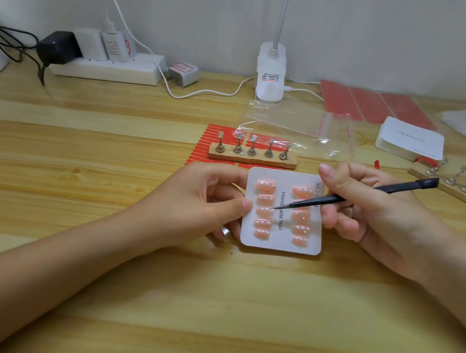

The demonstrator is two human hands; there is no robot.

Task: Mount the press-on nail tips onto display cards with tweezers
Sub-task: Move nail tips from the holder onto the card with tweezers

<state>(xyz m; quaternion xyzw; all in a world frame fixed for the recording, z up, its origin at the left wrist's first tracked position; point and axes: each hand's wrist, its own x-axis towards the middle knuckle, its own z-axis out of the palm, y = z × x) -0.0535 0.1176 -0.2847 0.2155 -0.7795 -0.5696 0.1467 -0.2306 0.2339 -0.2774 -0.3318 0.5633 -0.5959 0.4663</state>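
The right hand (374, 214) pinches black tweezers (353, 192) between thumb and curled fingers, their closed point resting at the middle pink nail tip (264, 212) of the card's left column. The left hand (208, 202) grips the white display card (279, 243) by its left edge — thumb on the face, fingers curled beneath — holding it just above the wooden table (210, 305). Ten pink tips sit on the card in two columns of five (printed text runs between them). Just behind the card stands a wooden holder (253, 157) with five metal stands, on a red striped sheet (216, 133). Farther back lie a clear plastic bag (299, 126), a white lamp base (270, 75) and a power strip (107, 68); a stack of white cards (411, 139) lies to the right.
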